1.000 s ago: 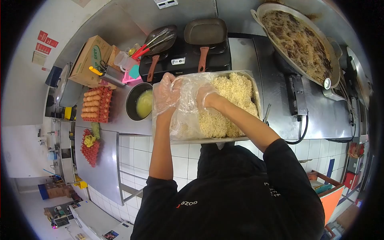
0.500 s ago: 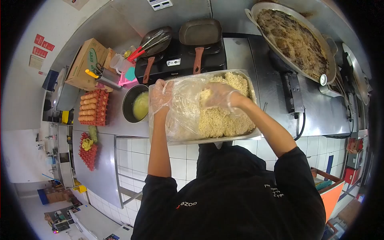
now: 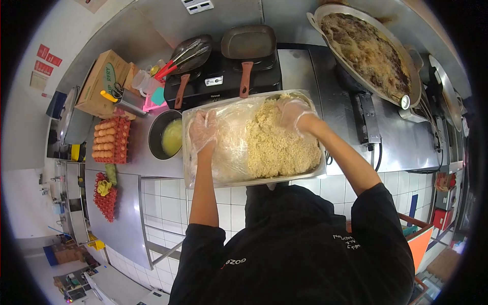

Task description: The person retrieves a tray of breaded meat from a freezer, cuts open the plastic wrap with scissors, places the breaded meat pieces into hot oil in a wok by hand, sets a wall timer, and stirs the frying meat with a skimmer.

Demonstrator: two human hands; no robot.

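Observation:
A metal tray [image 3: 249,181] in front of me holds pale, coarse crumbs [image 3: 282,155] on its right side. Clear plastic sheet [image 3: 231,137] lies over the left part of it. My left hand [image 3: 204,127], in a clear plastic glove, is at the tray's left side with its fingers curled on the plastic. Also gloved, my right hand [image 3: 296,113] presses into the crumbs near the far right corner; its fingertips are partly hidden there.
Left of the tray stands a pot [image 3: 158,137] of yellow liquid, with an egg tray [image 3: 119,140] beyond it. Two pans [image 3: 249,43] sit on a black stove behind. At the far right, a large wok [image 3: 366,56] holds bubbling oil.
My right hand has moved from the edge of the plastic toward the tray's far right corner. The plastic lies flatter, and more crumbs show in the middle.

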